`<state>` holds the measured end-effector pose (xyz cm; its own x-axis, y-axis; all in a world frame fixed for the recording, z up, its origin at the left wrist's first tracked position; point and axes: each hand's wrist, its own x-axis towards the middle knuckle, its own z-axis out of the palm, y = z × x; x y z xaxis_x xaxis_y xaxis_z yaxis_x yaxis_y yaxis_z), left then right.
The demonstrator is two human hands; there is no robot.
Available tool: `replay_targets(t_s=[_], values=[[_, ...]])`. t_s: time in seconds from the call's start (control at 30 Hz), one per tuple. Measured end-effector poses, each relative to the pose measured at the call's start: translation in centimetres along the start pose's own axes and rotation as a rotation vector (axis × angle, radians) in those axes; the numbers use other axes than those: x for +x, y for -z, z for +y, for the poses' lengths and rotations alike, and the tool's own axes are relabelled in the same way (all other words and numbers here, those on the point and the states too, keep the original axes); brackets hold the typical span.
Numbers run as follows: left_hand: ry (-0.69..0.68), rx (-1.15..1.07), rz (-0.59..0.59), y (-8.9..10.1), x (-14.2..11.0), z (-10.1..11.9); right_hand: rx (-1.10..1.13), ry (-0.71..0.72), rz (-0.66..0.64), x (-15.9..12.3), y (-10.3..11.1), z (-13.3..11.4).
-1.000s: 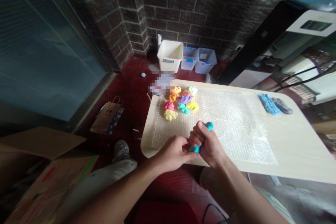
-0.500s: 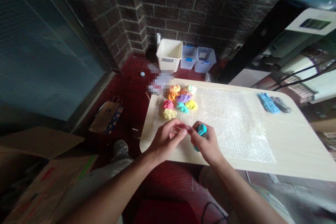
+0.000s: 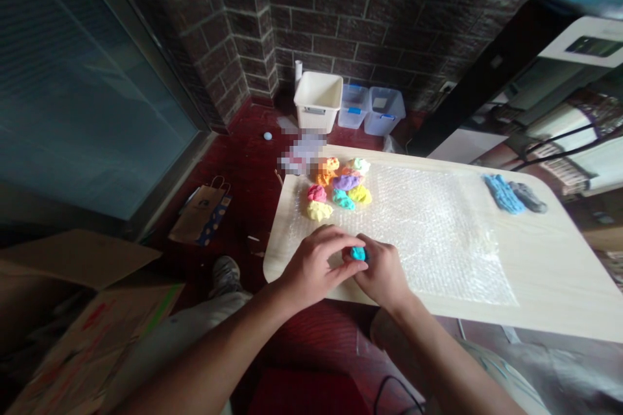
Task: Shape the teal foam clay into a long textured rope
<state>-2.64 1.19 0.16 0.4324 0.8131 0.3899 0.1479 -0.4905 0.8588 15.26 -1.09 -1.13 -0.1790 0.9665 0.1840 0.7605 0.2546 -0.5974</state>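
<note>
A teal lump of modelling clay [image 3: 358, 253] pokes up between my hands at the table's near edge. My right hand [image 3: 384, 272] is closed round it, hiding its lower part. The thumb and curled fingers of my left hand [image 3: 314, 266] close on the lump from the left, thumb below and forefinger above. Just beyond lie several soft clay lumps on bubble wrap [image 3: 428, 227]: pale yellow [image 3: 319, 210], pink-red [image 3: 316, 193], mint green [image 3: 344, 200], bright yellow [image 3: 361, 194], purple [image 3: 346, 182], orange [image 3: 326, 175] and whitish [image 3: 360, 166].
On the right of the pale wooden table [image 3: 559, 266] lie a blue cloth-like bundle [image 3: 504, 194] and a grey one [image 3: 529, 198]. Behind the table stand a cream bin [image 3: 318, 104] and two clear boxes [image 3: 384, 111]. A paper bag [image 3: 197, 214] and cardboard box [image 3: 92, 331] are at left.
My left hand has come over to the right and closed its thumb and fingers on the teal clay. The lump now sits further left in my right hand. The view has shifted slightly.
</note>
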Motion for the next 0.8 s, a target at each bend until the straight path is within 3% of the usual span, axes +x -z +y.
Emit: replay_targets(t_s=[0.27,0.4,0.67,0.8], values=[[0.205,-0.063,-0.006,0.04,0.31,0.43,-0.092,0.006,-0.047,-0.05,0.19,-0.05],[0.277,-0.254,-0.004,-0.04,0.35,0.21,-0.021,-0.001,-0.016,-0.03,0.39,-0.02],[0.583,-0.647,-0.172,-0.43,0.47,0.06,0.008,0.067,-0.022,-0.4,0.33,0.31],[0.706,-0.678,-0.211,-0.84,0.5,0.01,-0.032,0.104,-0.069,-0.67,-0.07,0.81]])
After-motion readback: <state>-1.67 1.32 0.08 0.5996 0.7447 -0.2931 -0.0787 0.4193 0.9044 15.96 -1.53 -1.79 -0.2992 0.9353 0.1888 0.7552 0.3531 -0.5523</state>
